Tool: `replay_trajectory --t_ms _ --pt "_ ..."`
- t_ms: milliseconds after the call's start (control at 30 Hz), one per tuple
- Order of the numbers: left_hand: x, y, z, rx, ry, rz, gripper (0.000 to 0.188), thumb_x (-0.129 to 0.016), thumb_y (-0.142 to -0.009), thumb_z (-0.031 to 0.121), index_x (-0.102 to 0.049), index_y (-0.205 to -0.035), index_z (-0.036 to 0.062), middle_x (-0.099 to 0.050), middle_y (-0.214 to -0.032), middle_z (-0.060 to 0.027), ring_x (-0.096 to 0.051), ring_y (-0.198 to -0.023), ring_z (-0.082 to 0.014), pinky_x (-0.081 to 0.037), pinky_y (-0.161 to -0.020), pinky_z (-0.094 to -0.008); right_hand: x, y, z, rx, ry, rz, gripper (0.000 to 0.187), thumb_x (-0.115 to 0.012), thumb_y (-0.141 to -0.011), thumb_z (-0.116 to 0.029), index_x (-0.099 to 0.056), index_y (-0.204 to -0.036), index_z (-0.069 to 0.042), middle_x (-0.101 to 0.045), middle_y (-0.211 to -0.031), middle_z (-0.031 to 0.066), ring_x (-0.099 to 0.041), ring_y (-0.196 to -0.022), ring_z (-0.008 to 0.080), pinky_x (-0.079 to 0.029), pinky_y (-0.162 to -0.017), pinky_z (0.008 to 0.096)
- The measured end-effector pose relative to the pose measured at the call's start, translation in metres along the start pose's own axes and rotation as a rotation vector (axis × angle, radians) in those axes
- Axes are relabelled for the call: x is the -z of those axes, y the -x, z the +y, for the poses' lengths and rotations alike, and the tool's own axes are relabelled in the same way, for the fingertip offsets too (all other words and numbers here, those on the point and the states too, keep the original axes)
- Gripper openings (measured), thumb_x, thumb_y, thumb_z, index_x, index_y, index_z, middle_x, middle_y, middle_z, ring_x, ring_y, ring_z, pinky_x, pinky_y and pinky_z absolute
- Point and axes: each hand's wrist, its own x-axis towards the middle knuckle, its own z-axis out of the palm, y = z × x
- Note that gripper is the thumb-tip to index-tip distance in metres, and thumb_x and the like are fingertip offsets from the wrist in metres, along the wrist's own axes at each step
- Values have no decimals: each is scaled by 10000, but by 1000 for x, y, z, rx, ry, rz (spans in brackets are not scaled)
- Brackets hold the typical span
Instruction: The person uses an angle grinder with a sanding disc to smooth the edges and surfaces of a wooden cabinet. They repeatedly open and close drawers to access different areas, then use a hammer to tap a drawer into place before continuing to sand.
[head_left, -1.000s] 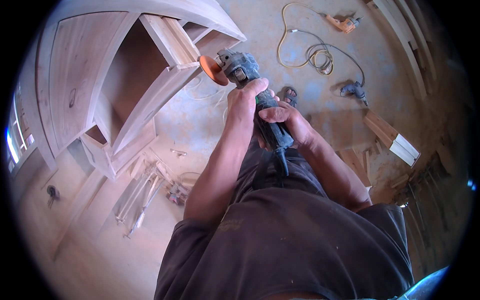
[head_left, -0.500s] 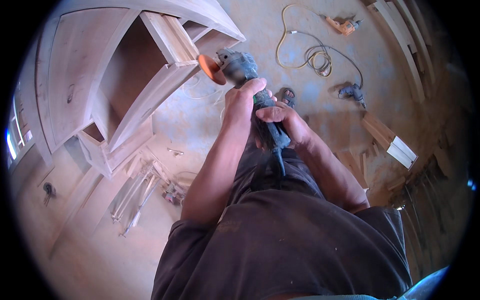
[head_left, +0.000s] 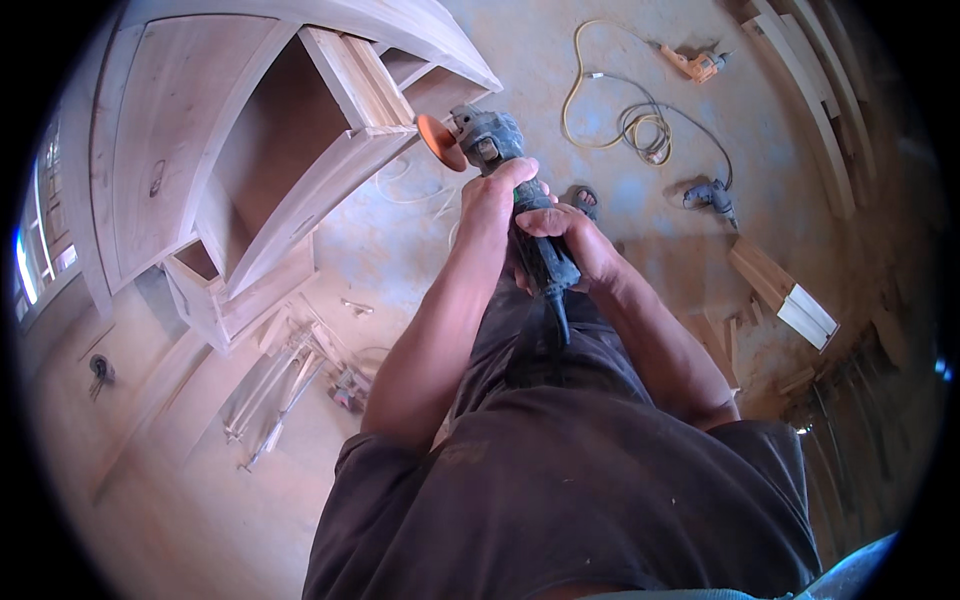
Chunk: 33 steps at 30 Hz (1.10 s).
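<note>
Clearly, the grinder (head_left: 530, 200) is held in front of the body, with the grip of both hands closed around it. Its head and neck are held by the left hand (head_left: 488, 202), whose thumb is laid across the top; the rear of the casing is clasped by the right hand (head_left: 583, 243), set lower and nearer the trousers. The fingers curled beneath are mostly hidden.

The long axis is slanted across the view: the head is pointed away from the body and a little to the left, while the cord (head_left: 562, 318) is led from the tail back toward the waist. On the left side of the head the orange disc (head_left: 441, 144) is carried, tilted, with its broad face turned toward the cabinet (head_left: 185, 130).

Just to the left of the disc, the far end of the front board (head_left: 325, 205) is found. Rim and board end are seen almost meeting, but whether they are touching or slightly apart cannot be told from this angle. By the left hand the disc and the board end are more nearly approached than by the right. Well beyond the right hand, a blue drill (head_left: 712, 196) is seen lying on the floor (head_left: 620, 190).
</note>
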Motion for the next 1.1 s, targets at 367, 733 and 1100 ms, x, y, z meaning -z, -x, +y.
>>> replay_trajectory --t_ms 367,733,1100 --pt "-2 28 15 -92 -37 -26 283 -701 -885 243 -641 -958 -25 -663 -832 -122 -671 -734 -230 -560 -708 -366 -25 23 -11 29 69 -17 382 -646 -906 -273 -601 -1104 52 -678 -835 182 -686 -610 282 -571 -530 372" --pt "6 -33 -14 54 -69 14 335 -727 -845 276 -661 -943 -37 -692 -836 -155 -673 -691 -253 -563 -697 -375 8 -3 5 24 22 -4 423 -605 -915 -370 -613 -1041 34 -671 -821 175 -684 -622 276 -576 -523 391" --pt "7 -12 -2 25 -20 1 352 -726 -846 283 -661 -956 -45 -691 -844 -148 -673 -702 -257 -562 -691 -385 4 -4 4 -21 20 -46 434 -603 -927 -342 -598 -1091 60 -669 -826 192 -679 -611 299 -584 -538 419"
